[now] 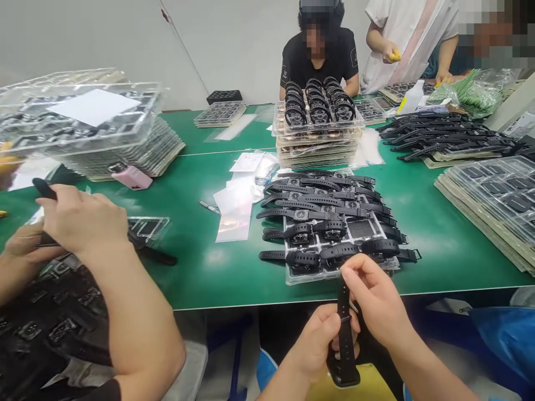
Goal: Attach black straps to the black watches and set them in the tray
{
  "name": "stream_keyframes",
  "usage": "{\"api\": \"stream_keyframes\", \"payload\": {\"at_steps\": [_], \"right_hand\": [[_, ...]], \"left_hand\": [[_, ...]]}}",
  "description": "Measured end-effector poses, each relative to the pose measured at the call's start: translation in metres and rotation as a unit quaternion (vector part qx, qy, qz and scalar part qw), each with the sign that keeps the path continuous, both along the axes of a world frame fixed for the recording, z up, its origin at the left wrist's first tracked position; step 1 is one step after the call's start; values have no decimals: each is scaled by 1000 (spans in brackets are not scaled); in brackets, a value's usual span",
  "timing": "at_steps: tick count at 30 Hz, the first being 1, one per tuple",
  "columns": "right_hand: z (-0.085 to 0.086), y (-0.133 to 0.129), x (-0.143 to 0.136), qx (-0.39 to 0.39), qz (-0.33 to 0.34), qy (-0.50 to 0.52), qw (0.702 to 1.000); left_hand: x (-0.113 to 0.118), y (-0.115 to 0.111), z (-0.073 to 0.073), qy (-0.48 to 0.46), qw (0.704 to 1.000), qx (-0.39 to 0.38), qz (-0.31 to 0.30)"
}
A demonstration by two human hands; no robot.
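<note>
Watch (344, 377) is hanging upright between the hands, its case lowest and its black strap (343, 328) running up toward the table's near edge. Left hand (320, 337) is closing around the strap's middle from the left, the thumb lying against the band and the fingers curling behind it. Right hand (376, 295) is reaching in from the right and sitting higher, its thumb and forefinger pinching together at the strap's upper end while the other fingers are curling loosely. The case is sitting below both hands, over something yellow (365, 384) on the lap. Just beyond the right fingertips, a clear tray (301, 279) is resting on the green table (200, 284), bearing rows of watches (298, 214) whose straps are spilling past its sides. White papers and film (234, 214) are lying left of the tray. Behind it, a tray stack (317, 159) is holding more watches, and a person in a black shirt (292, 69) is sitting beyond. At the left, another person's hands (79, 217) are gripping a black band (44, 188). At the right, more trays (497, 223) are standing piled, with loose-ended black straps (447, 133) lying behind them.
</note>
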State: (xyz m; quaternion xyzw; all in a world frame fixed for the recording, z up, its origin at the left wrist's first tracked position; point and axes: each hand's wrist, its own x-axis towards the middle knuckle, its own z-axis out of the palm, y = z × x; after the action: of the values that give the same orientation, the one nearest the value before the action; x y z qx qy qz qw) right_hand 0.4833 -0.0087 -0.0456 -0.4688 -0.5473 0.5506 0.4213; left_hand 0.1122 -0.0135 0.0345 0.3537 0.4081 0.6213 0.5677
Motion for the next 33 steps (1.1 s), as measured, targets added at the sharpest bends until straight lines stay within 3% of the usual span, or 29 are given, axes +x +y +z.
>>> {"api": "stream_keyframes", "payload": {"at_steps": [2, 3, 5, 8, 11, 13, 17, 21, 25, 33], "right_hand": [[2, -1, -3, 10, -13, -3, 1000], [3, -2, -3, 13, -22, -1, 1000], [6, -2, -3, 9, -32, 12, 999], [9, 0, -3, 0, -39, 24, 999], [10, 2, -3, -3, -39, 25, 999], [9, 3, -4, -11, -39, 32, 999], [6, 2, -6, -20, -46, 44, 998], [4, 2, -7, -22, -49, 51, 997], [4, 2, -6, -23, -59, 56, 996], [2, 3, -5, -13, -42, 36, 998]], "left_hand": [[-41, 12, 22, -15, 996, 60, 63], [-51, 15, 28, -38, 992, 94, 78], [-41, 13, 29, -116, 987, 107, 42], [30, -4, 3, -186, 980, 6, -75], [124, -30, -40, -191, 970, -67, -137], [174, -46, -67, -201, 960, -98, -169], [230, -66, -108, -245, 939, -107, -218], [254, -71, -131, -304, 916, -81, -247], [268, -71, -138, -331, 905, -69, -257], [266, -75, -143, -246, 942, -67, -217]]}}
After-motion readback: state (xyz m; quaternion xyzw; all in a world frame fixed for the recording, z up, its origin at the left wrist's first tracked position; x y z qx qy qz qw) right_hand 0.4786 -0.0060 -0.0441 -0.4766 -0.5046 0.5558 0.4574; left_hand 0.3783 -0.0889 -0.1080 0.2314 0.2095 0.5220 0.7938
